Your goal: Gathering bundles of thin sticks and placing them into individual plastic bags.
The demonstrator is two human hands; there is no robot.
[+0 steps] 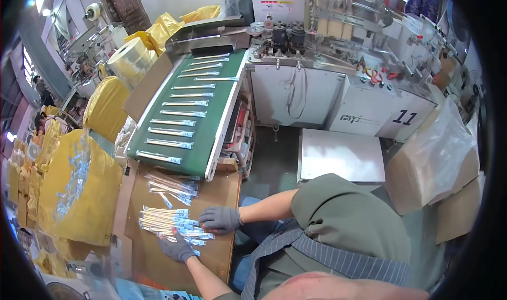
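A: First item?
B: Wrapped sticks (161, 218), clear sleeves, blue ends. One heap, at and between the two grips; roughly parallel, blue ends uneven.

A: Grips?
B: Two, grey-gloved. Left hand (178, 249): at the heap's lower edge, fingers over it. Right hand (220, 219): at the blue ends, fingers bent. Whether either is closed on sticks, cannot tell.

A: Adjoining?
B: Loose bundle (168, 185), just above the grips in the view, some sticks crossed. Table (222, 191), brown, beneath grips and sticks. Farther above the grips: green belt (204, 133), carrying a spaced row of single sticks (170, 143). Well left of the grips: yellow sack (103, 194).

A: Hazards?
B: Skewed stack, should the grips press unevenly; the sleeves look slick. Strays, should the heap be lifted with ends unsquared. Crossed additions to the bundle, should the belt drop sticks over its near end.
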